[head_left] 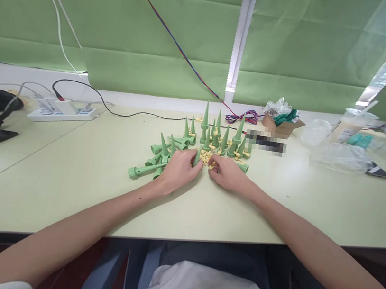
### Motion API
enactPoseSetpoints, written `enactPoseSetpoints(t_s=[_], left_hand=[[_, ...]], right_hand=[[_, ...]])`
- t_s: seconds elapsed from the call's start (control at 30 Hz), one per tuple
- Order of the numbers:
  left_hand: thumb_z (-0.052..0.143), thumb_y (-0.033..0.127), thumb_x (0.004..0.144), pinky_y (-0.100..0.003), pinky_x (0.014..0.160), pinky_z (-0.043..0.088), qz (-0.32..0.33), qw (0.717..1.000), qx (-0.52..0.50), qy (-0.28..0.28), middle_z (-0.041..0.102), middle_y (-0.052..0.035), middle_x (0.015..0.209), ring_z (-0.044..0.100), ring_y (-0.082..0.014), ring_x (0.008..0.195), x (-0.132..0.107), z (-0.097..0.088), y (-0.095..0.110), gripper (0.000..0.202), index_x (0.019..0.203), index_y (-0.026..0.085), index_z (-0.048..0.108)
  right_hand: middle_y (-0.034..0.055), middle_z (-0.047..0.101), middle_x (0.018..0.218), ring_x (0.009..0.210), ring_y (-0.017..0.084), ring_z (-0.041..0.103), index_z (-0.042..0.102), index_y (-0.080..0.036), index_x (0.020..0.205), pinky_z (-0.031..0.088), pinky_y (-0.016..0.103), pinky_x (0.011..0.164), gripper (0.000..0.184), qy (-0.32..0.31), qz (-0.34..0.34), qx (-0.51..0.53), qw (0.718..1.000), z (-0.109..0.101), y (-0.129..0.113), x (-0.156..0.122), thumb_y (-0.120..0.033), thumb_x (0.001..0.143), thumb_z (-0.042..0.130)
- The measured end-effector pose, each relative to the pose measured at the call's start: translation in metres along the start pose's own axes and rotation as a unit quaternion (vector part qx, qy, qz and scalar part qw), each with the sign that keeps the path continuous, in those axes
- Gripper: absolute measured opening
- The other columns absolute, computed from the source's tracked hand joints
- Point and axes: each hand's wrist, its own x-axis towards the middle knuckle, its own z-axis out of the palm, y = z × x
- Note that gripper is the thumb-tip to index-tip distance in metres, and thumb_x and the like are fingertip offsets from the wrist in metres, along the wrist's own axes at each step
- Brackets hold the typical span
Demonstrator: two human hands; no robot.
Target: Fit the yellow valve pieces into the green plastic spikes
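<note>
My left hand [180,169] is closed around a green plastic spike [197,156], its pointed tip up. Just to the right, my right hand [228,172] pinches a small yellow plastic piece [211,166] between thumb and fingers. A pile of loose yellow pieces [206,157] lies between and behind the hands. Behind it stand several green spikes [217,131] tip up, some with yellow pieces fitted in their sides. More green spikes [144,170] lie on their sides in a heap left of my left hand, partly hidden by it.
On the pale table [76,181] a white power strip [62,114] with cables stands at the back left. A small cardboard box [281,127], a drink cup [348,128], a plastic bag [342,156] and a coiled red-blue wire [245,117] sit toward the back right.
</note>
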Motion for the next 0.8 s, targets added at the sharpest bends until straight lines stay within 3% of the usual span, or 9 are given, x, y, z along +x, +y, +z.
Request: enactPoseSetpoints(t_s=[0.2,0.43,0.8], left_hand=[[0.05,0.028,0.09,-0.029,0.053,0.026,-0.018,1.0,0.021,0.005,0.038,0.0035,0.053,0.031,-0.012,0.05,0.0021,-0.0012,-0.0028,0.036,0.061,0.021,0.029],[0.047,0.042,0.095,-0.029,0.057,0.031,-0.008,1.0,-0.023,-0.011,0.045,0.0024,0.055,0.036,-0.0124,0.051,0.0036,0.0029,-0.0072,0.041,0.062,0.02,0.04],[0.04,0.049,0.098,-0.028,0.058,0.033,-0.029,0.997,-0.072,-0.013,0.047,0.0021,0.059,0.04,-0.0121,0.053,0.0035,-0.0002,0.0008,0.043,0.066,0.02,0.036]], right_hand=[[-0.0012,0.063,0.068,0.064,0.015,0.054,0.054,-0.02,0.09,0.033,0.026,0.059,0.013,0.006,-0.001,-0.002,1.0,-0.0006,-0.0019,-0.0004,-0.014,0.079,0.051],[-0.0018,0.058,0.062,0.059,0.015,0.05,0.06,-0.019,0.089,0.035,0.026,0.06,0.017,0.015,0.008,0.005,1.0,-0.0016,-0.0056,-0.0002,-0.012,0.076,0.05],[-0.0012,0.062,0.064,0.06,0.014,0.056,0.061,-0.018,0.082,0.039,0.026,0.063,0.009,0.099,0.03,0.07,0.992,-0.0043,-0.0089,0.0028,-0.016,0.077,0.054]])
